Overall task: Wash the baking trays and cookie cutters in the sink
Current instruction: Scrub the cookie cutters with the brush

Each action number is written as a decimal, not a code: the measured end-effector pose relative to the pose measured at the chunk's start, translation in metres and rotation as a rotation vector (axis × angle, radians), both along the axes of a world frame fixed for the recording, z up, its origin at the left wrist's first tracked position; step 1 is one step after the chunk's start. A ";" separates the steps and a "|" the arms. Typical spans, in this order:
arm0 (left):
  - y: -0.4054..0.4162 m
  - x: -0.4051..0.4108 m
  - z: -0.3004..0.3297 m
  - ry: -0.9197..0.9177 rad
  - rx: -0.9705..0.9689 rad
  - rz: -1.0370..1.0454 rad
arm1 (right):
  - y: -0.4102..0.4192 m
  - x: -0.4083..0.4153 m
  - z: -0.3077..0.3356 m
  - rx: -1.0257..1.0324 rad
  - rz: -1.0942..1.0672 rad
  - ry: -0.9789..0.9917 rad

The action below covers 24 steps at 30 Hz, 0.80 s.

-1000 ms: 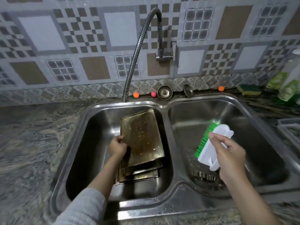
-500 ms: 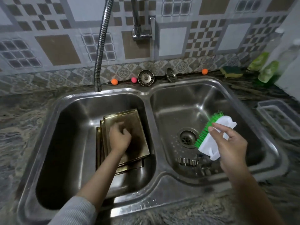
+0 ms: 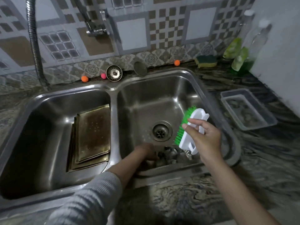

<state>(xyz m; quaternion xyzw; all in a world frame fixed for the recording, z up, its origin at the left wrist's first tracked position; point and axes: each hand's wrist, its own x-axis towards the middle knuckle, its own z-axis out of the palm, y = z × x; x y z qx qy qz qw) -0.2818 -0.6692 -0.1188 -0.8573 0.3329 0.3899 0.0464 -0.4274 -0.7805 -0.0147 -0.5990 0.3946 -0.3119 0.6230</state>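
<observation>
Double steel sink (image 3: 113,101) set in marbled worktop (image 3: 267,159). L basin: stack of dark, stained trays (image 3: 92,133) flat on bottom, hard against divider, untouched. R basin: drain (image 3: 160,131) mid-floor; cutters (image 3: 172,154) in a shiny heap on basin floor just front of drain, shapes too blurred to make out. L hand (image 3: 146,151) down in R basin front of drain, right by cutters, maybe touching; blurred, fingers hidden, so can't tell if gripping anything. L arm in grey striped sleeve (image 3: 90,197), crossing sink's front rim. R hand (image 3: 205,138) raised over R basin, to right of drain, fingers curled round white brush (image 3: 194,127), thumb on its back; green bristles turned toward drain, clear of basin and cutters. Behind sink along wall: hose (image 3: 34,46) at far L, tap (image 3: 95,28) on tiled wall above divider, 2 orange balls (image 3: 84,79) and 1 pink (image 3: 103,76), 2 strainers (image 3: 114,73) propped near divider. Behind-right of sink: sponge (image 3: 206,61), green/yellow, then bottles (image 3: 240,57) in corner, blurred. Right of sink: clear plastic tub (image 3: 248,108) on worktop, apart from rim.
</observation>
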 end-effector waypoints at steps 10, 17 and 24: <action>-0.015 0.002 0.005 -0.180 -0.412 0.494 | -0.085 -0.039 0.010 -0.021 0.114 -0.037; -0.029 -0.011 0.049 0.000 -0.919 0.781 | -0.178 -0.059 0.046 -0.334 0.099 0.124; -0.048 -0.036 0.065 0.169 -1.256 0.857 | -0.226 -0.052 0.018 -0.401 0.382 0.501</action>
